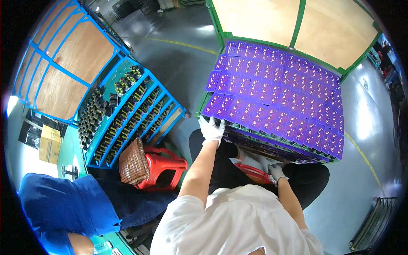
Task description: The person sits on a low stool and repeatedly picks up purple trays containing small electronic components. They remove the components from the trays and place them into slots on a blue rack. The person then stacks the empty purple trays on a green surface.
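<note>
My left hand [211, 130], in a white glove, reaches to the near left corner of a wide rack of purple cards [272, 91]. Its fingers are stretched out and apart, with the tips at the edge of the front row. The cards lie in overlapping rows, each with small pale marks. Lower down, between my knees, my right hand [277, 173] wears a greyish glove with its fingers curled. It is beside the edge of a red plastic stool [255, 173]; whatever it may hold is hidden.
To the left stands a blue-framed rack [127, 114] with several shelves of small black and yellow parts. A red stool [163, 168] with a woven brown basket [134, 161] is beside it. A person in a blue shirt [70, 208] sits close at my left. Green panel frames [299, 25] rise behind the cards.
</note>
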Motion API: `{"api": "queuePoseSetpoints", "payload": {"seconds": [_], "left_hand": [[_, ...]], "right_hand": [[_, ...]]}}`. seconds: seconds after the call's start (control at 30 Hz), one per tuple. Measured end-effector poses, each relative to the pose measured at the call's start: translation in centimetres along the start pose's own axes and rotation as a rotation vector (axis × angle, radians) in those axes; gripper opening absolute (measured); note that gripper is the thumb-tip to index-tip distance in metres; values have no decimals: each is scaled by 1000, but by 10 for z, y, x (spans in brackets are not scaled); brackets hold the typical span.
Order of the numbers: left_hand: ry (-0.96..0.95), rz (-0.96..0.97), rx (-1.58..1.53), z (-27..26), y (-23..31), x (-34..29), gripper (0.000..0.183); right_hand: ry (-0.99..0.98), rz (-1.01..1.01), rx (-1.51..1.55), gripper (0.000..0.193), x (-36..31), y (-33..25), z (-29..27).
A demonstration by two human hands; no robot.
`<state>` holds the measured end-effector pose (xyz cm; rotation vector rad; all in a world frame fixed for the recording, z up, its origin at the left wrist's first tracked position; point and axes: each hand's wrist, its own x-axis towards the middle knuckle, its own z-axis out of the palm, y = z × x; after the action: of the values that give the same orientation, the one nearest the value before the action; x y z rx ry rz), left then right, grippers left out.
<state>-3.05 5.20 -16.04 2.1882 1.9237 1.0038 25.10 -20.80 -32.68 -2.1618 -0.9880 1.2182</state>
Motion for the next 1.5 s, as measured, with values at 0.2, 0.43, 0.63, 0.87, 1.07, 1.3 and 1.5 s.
{"api": "queuePoseSetpoints", "payload": {"seconds": [0.2, 0.43, 0.63, 0.87, 1.07, 1.3, 1.5], "left_hand": [[18, 10, -323, -3, 11, 24, 57], [162, -47, -588, 30, -2, 27, 49], [-10, -29, -311, -24, 35, 47, 54], [5, 202, -158, -46, 9, 58, 48], [152, 316, -280, -120, 15, 22, 44], [-8, 362, -746, -183, 144, -52, 31], [-518, -82, -1151, -159, 171, -116, 34]], "right_hand": [[58, -11, -133, 43, -7, 6, -1], [-64, 104, -115, 56, -6, 8, -6], [-75, 130, -140, 52, -20, -15, -9], [-58, -19, -270, 51, -15, -21, -9], [25, -114, 14, 54, -12, -34, 7], [-272, -712, 715, 55, -91, -241, -27], [-594, -262, 1821, 80, -147, -269, -78]]}}
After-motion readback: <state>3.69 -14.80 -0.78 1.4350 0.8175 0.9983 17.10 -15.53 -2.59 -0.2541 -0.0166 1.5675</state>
